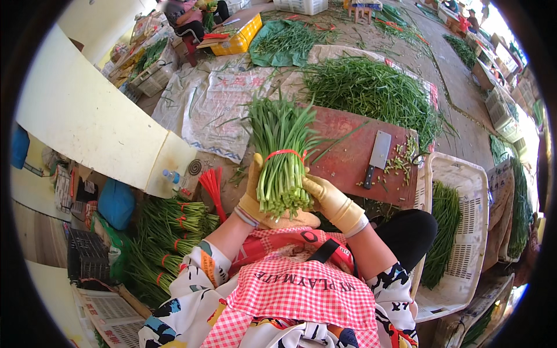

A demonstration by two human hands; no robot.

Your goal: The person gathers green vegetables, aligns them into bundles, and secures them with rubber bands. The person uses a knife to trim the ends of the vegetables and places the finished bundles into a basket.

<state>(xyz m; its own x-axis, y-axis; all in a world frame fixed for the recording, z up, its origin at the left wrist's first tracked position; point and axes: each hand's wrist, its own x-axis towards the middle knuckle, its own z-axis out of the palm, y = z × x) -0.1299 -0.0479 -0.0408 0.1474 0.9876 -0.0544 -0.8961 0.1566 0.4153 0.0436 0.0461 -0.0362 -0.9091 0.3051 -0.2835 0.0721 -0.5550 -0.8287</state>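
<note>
Between my two gloved hands I hold a thick bunch of green garlic chives (283, 169), its cut pale ends towards me and its leaves pointing away. A red tie (285, 152) circles the bunch at about its middle. My left hand (252, 187), in a yellow glove, presses against the left side of the stems. On the right side, my right hand (333, 198), gloved the same way, grips near the lower stems. Just beyond lies a red board (343, 148), bearing a cleaver (377, 156) with a black handle and scattered cut stem ends (402, 161).
Tied bunches (174, 243) lie at my left beside red ties (212, 189) and a plastic bottle (172, 176). A white crate (472, 243) with loose chives stands at right. A large pile of chives (370, 87) lies beyond the board. Another person (191, 21) sits at far left.
</note>
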